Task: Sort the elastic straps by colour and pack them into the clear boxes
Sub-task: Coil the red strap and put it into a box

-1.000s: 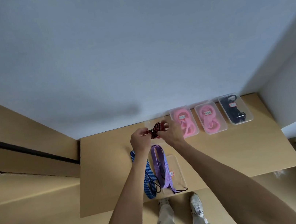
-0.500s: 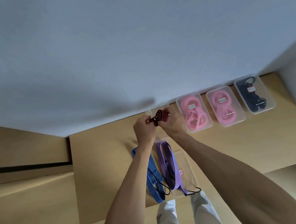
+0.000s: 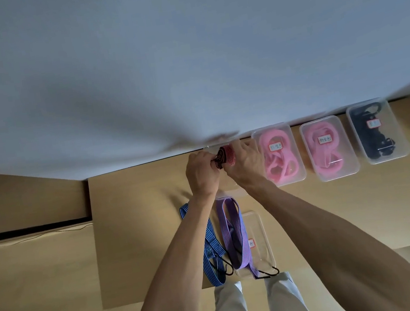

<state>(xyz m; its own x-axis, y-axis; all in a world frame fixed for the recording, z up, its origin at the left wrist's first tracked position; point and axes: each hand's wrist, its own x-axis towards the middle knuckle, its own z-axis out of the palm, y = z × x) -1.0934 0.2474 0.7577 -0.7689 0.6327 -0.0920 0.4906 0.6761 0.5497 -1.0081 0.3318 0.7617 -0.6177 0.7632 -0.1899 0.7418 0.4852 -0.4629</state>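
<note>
Red-and-black striped strap (image 3: 225,158), rolled into a tight coil, sits between both hands above the far edge of the wooden table (image 3: 139,218). Left hand (image 3: 201,173) curls its fingers round the coil's near end, while the right hand (image 3: 245,166) wraps over the roll from the 3 o'clock side. Beneath the hands lies a clear box (image 3: 230,191), mostly hidden.

At 6 o'clock from the hands, a purple striped strap (image 3: 234,236) drapes over a clear lid (image 3: 260,240) bearing a small label, its black hook past the table's near edge. Just beside it, at 7 o'clock, lies a blue striped strap (image 3: 212,250).

At 3 o'clock stand 3 closed clear boxes in a row: 2 holding pink straps (image 3: 278,155) (image 3: 328,149), and the farthest holding black straps (image 3: 377,129).
</note>
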